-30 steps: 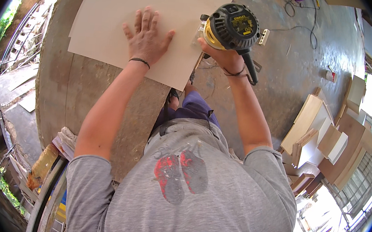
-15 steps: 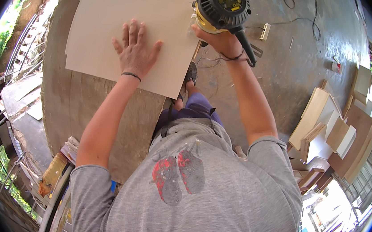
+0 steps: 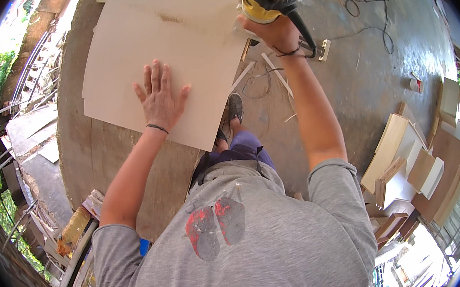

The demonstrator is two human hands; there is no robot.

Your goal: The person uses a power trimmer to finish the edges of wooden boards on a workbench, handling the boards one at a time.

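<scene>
A large pale board (image 3: 122,50) lies flat on a worn wooden worktable (image 3: 112,160). My left hand (image 3: 162,101) rests palm down on the near half of this board, fingers spread. At the board's right edge, my right hand (image 3: 276,34) is closed round the lower body of a yellow and black trim router (image 3: 265,3). The router stands upright, its top cut off by the upper rim of the picture. A thick black cord sleeve runs from it down past my wrist. Its bit and base are hidden by my hand.
A brown dust patch (image 3: 169,18) marks the board. On the floor to the right are thin white strips (image 3: 278,75), a white power strip (image 3: 325,50) with cable, and a small paint can (image 3: 415,85). Cut wooden panels and boxes (image 3: 393,148) stack at far right.
My right hand and the router have moved farther away along the board's right edge. My left hand stays flat at about the same spot on the board. The whole view has shifted.
</scene>
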